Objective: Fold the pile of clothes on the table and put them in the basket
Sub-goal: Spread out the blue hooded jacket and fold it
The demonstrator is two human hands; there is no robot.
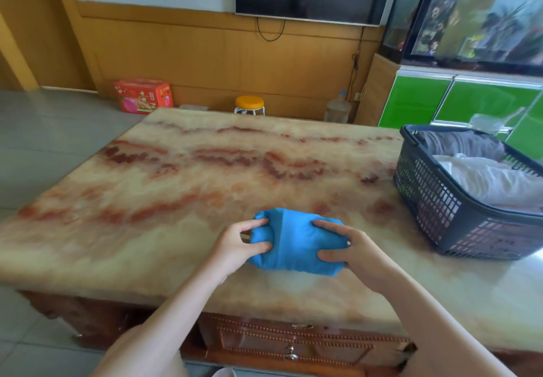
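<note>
Left hand (235, 247) and right hand (354, 254) clamped on folded blue garment (293, 240) on table (176, 188); dark basket (435, 203) holding white garment (493, 181), grey garment (458, 145).

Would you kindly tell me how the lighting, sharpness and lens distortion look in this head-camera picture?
Head view: the light is soft and even, with only a faint shadow under the blue garment gripped by the left hand and right hand. Head view: the wide lens bows the edges of the table, and its marble veins look blocky. Head view: the basket is soft, and the glass tank carries reflections.
</note>
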